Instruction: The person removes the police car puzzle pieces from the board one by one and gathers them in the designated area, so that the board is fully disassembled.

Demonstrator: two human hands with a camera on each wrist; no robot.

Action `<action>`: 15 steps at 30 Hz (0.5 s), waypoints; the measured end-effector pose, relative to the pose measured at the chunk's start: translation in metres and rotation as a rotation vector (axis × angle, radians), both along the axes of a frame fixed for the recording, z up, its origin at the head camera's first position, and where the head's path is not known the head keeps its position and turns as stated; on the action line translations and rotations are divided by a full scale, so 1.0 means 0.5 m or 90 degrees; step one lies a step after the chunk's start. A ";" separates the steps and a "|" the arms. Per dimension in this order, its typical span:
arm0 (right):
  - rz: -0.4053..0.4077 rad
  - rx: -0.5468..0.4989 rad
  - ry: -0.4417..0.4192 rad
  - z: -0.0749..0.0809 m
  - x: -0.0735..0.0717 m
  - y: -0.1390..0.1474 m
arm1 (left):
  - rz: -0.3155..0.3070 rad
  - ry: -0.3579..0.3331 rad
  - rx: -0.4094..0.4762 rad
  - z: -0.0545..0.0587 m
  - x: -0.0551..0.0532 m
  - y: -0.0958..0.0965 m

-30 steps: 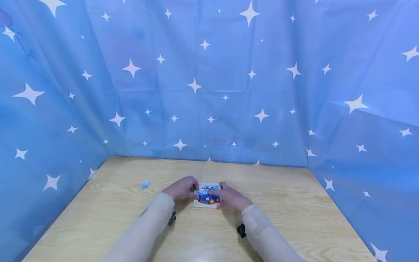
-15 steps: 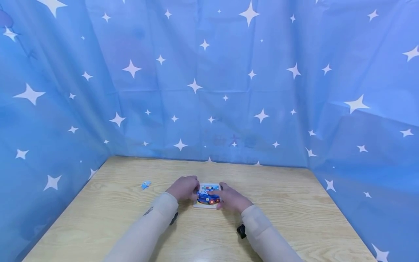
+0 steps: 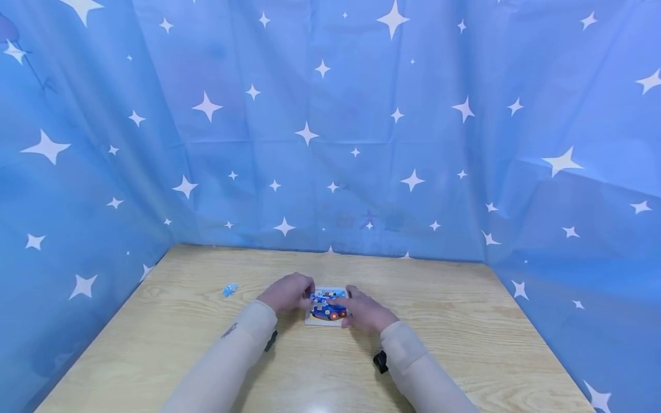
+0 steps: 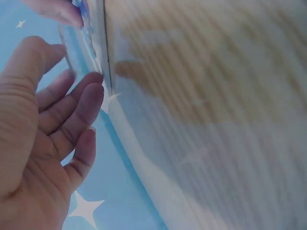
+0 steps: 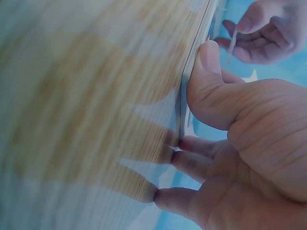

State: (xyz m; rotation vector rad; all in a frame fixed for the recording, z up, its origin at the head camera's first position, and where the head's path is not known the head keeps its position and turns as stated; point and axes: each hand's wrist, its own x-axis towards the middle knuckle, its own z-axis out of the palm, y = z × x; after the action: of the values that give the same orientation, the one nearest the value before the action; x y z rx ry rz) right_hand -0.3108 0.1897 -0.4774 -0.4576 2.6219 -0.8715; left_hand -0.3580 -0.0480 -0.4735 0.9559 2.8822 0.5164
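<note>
In the head view a small framed jigsaw puzzle (image 3: pixel 326 322) with a blue cartoon vehicle lies flat on the wooden table. My left hand (image 3: pixel 290 291) is at its left edge. A thin flat piece (image 5: pixel 232 44) is pinched between that hand's thumb and fingers, edge-on in the right wrist view; its face is hidden. My right hand (image 3: pixel 368 311) holds the puzzle's right side, thumb laid over the picture. In the right wrist view its other fingertips touch the tabletop beside the frame. A loose light-blue jigsaw piece (image 3: pixel 230 289) rests farther left.
The wooden table (image 3: pixel 444 321) ends at a blue star-patterned cloth (image 3: pixel 351 189), which hangs behind it and on both sides. Black wrist cameras (image 3: pixel 380 362) sit under both forearms.
My left hand moves slightly right onto the puzzle's left edge, then rises a little. The vehicle's eyes, visible before, no longer show clearly in the picture. My right hand stays put.
</note>
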 end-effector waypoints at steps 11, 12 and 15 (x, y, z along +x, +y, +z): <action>0.021 0.054 0.032 0.006 -0.002 0.006 | 0.004 -0.013 0.035 0.010 -0.001 -0.011; 0.021 0.055 0.034 0.007 -0.002 0.006 | 0.002 -0.013 0.040 0.010 -0.001 -0.014; -0.008 0.020 0.007 0.004 -0.002 0.004 | -0.009 -0.002 0.050 0.010 0.000 -0.026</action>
State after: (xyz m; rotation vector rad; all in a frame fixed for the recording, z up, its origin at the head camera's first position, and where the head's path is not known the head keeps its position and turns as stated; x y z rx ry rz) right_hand -0.3118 0.1914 -0.4753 -0.4393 2.6481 -0.8318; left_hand -0.3579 -0.0608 -0.4683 0.9839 2.8707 0.6333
